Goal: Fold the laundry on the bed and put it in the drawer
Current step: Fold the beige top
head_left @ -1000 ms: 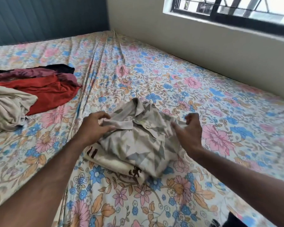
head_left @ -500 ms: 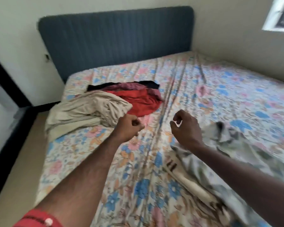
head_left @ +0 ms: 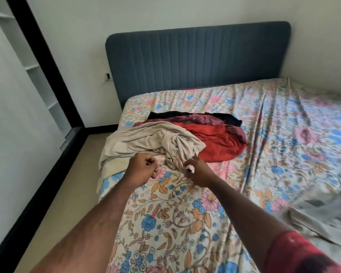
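- The crumpled beige cloth garment (head_left: pixel 146 142) lies on top of the unfolded pile, near the left edge of the bed with the floral sheet (head_left: pixel 165 223), in front of the dark blue padded headboard (head_left: pixel 197 62).
- The right hand (head_left: pixel 198 171) is at the near corner of this beige garment. Its fingers seem to pinch the edge of the cloth, but the contact is small and a little blurred, so I judge this and cannot be fully sure.
- The left hand (head_left: pixel 143 167) is just beside the garment, fingers curled into a loose fist, holding nothing. The two hands are near each other but apart.
- Under and behind the beige one lie a red garment (head_left: pixel 217 142), a maroon garment (head_left: pixel 203 119) and a black garment (head_left: pixel 185 114).
- A grey patterned shirt (head_left: pixel 321 219) lies at the lower right, well apart from the pile; it is blurred.
- The step in hand, as I judge, is to take the next piece for folding. The next move calls for both hands to grip the beige garment, pull it free of the red one, and spread it flat on the bare sheet.
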